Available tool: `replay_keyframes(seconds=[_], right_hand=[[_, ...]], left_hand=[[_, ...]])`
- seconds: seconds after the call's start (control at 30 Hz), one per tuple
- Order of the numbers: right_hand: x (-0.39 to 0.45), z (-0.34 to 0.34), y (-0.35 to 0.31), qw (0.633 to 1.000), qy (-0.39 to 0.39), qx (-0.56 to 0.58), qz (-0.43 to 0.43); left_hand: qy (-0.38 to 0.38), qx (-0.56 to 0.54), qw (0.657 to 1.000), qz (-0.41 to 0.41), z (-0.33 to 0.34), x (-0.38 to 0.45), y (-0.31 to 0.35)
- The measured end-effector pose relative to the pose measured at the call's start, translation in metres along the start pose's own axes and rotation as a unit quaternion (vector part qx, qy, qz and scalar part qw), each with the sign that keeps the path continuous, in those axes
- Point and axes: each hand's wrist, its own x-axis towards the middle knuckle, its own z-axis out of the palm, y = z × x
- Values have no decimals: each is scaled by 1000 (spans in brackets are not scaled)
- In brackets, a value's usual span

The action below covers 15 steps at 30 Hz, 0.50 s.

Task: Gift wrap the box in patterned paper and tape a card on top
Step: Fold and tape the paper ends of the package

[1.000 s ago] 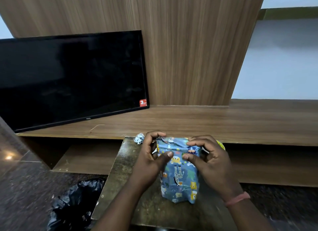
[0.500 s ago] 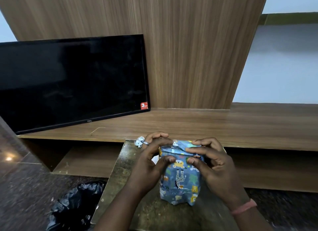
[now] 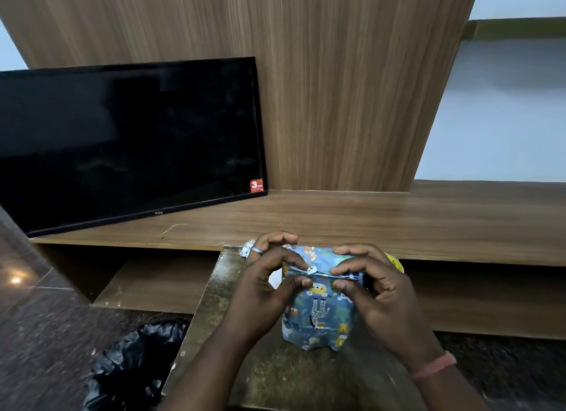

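Head view: left hand (image 3: 263, 291) and right hand (image 3: 379, 294) pinch the wrapped box (image 3: 320, 306)

- We see the box (image 3: 320, 311) standing upright on the dark, worn worktop (image 3: 275, 377), near its far edge.
- It is fully covered by the paper (image 3: 318, 334): blue, printed with small cartoon animals in yellow, orange and white, among them a spotted one at the middle of the near face.
- The paper is crumpled and bulges at the bottom corners.
- At the top, the paper is folded over into a flat seam running left to right across the box.
- We cannot find a card in view.
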Motion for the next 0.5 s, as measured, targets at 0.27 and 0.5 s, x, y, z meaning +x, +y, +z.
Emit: replay_keyframes(seconds=[0.27, 0.5], right_hand=[[-2, 6, 3, 970, 7, -183, -161], [-6, 15, 0, 957, 5, -222, -184]], left_hand=[[40, -285, 939, -187, 16, 2, 9], [149, -317, 904, -244, 34, 6, 8]])
